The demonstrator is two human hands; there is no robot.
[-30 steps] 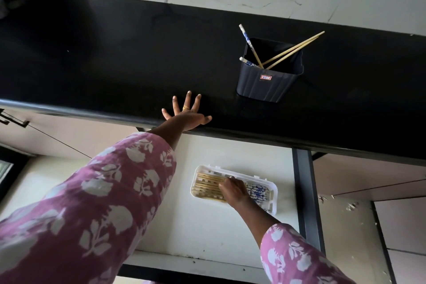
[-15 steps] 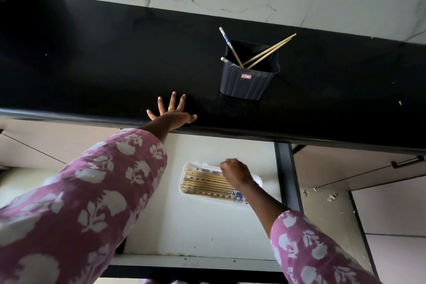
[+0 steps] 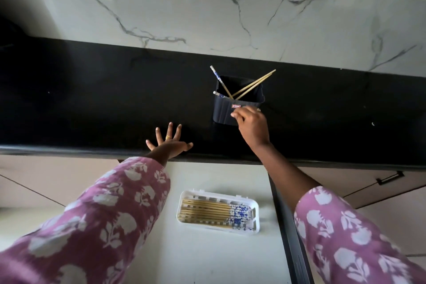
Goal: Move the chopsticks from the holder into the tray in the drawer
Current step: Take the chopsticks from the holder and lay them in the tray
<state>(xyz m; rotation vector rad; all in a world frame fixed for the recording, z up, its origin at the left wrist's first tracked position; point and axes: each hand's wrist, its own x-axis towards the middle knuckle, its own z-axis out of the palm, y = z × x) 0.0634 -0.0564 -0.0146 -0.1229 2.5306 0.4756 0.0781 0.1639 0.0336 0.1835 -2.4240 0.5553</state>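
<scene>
R hand (image 3: 250,125) has left the tray (image 3: 255,212) (chopsticks deposited) and is back at holder (image 3: 227,112) on table, fingers loosely curled, empty; L hand (image 3: 169,143) flat, fingers spread; four chopsticks (image 3: 253,84) remain.

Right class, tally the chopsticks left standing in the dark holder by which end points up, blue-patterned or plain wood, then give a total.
Blue-patterned end up: 2
Plain wooden end up: 2
Total in the holder: 4
</scene>
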